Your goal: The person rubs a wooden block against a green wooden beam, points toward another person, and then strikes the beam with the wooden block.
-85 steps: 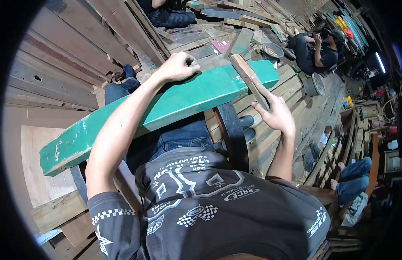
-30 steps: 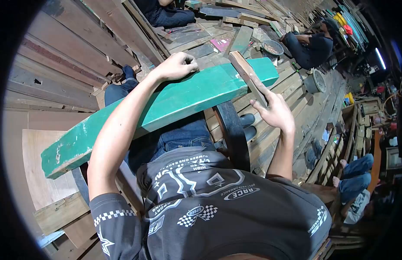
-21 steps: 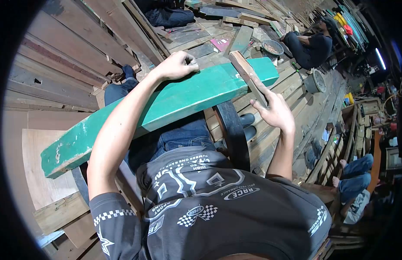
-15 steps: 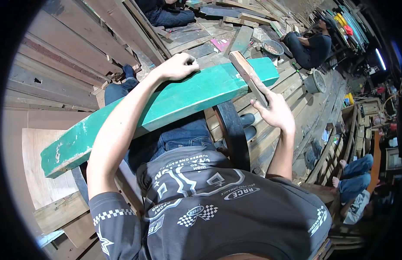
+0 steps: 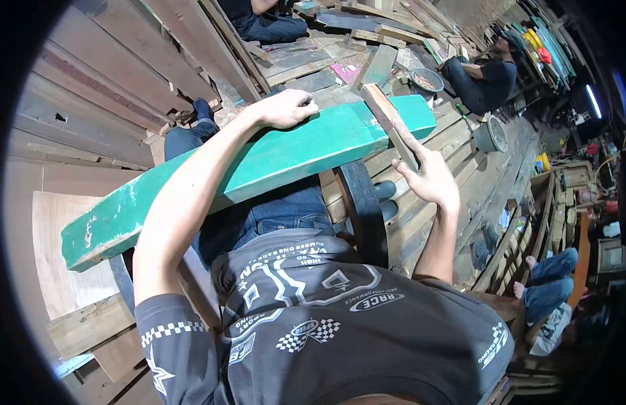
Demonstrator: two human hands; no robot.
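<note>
My left hand (image 5: 284, 110) is on the far edge of a long green beam (image 5: 306, 143). Its fingers are curled in, but I cannot tell if they squeeze the wood or only rest there. My left arm goes over the beam too. The beam lies across in front of me, over my jeans (image 5: 286, 212), and some green paint is chipped at its left end.

My right hand (image 5: 431, 181) is closed around the near end of a wooden stick (image 5: 387, 118). My pointing finger is stretched out along it. The stick lies on a slant across the top of the beam, close to the beam's right end, and its far tip pokes out past the other side. A dark curved piece (image 5: 361, 212) comes up to the near side of the beam, and next to it are two dark shoes (image 5: 387, 202) on the floor.

Past the beam there is a round tub (image 5: 426, 81) with little bits inside, too small to tell. A grey bucket (image 5: 490, 135) is near it. A person in dark clothes (image 5: 485, 81) sits just beside the tub.
</note>
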